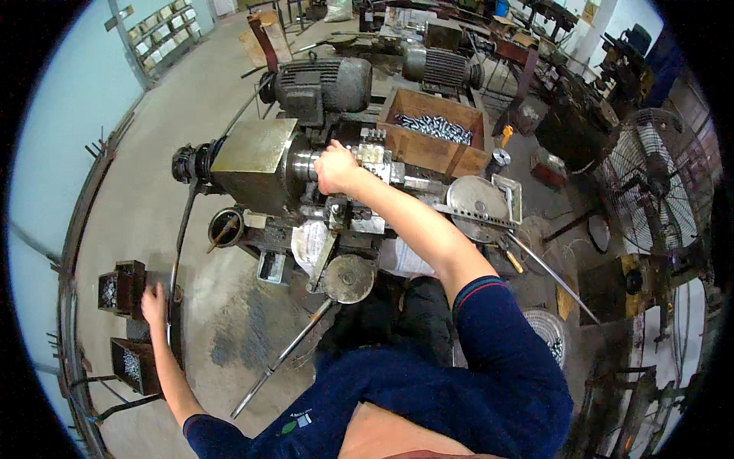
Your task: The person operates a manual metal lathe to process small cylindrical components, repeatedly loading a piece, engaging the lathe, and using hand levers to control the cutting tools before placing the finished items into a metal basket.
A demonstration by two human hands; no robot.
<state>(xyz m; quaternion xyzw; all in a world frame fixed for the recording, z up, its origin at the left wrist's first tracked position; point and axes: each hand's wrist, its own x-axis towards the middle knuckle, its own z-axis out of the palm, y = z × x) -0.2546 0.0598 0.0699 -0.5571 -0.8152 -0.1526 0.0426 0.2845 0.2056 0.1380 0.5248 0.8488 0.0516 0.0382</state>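
Observation:
My right hand [334, 170] reaches across to the lathe, its fingers curled in at the shiny spindle nose [304, 164]. Whatever is within those fingers is hidden. A box-shaped headstock [256, 153] with a dull metal cover sits just left of that hand. Out to the left, my left hand [154, 303] is low beside a long metal lever [175, 264] that slopes down from the headstock's rear end. Its fingers are too small to show whether they grip anything. Close to this hand stands a dark bin [121, 289] of small metal parts.
Another dark bin [133, 366] of parts stands nearer on the left. Behind the lathe are an electric motor [325, 83] and a wooden crate [428, 153] of shiny metal pieces. A round handle plate [349, 278] and a long bar [283, 358] jut toward me. A floor fan [654, 180] stands right.

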